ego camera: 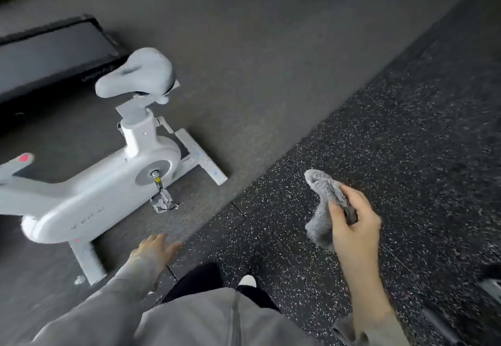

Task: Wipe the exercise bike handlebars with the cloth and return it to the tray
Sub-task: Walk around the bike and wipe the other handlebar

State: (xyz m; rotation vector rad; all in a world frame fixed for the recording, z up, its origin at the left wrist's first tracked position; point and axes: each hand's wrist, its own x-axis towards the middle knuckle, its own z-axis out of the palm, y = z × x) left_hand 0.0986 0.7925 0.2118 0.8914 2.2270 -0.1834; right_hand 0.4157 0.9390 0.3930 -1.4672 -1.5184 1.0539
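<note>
A white exercise bike [103, 185] stands on the floor at the left, its grey saddle [138, 74] toward the back. One handlebar end [19, 162] with a pink dot shows at the left edge; the rest of the handlebars is out of frame. My right hand [355, 223] holds a crumpled grey cloth [322, 204] in the air, well to the right of the bike. My left hand [154, 248] hangs with fingers apart and nothing in it, near the bike's front foot [86, 261]. No tray is in view.
A dark treadmill [48, 47] lies behind the bike at the upper left. Speckled black rubber flooring [379, 142] runs to the right of grey carpet [244, 61]. My white shoe [247, 280] shows below. Dark equipment parts sit at the lower right corner [488, 286].
</note>
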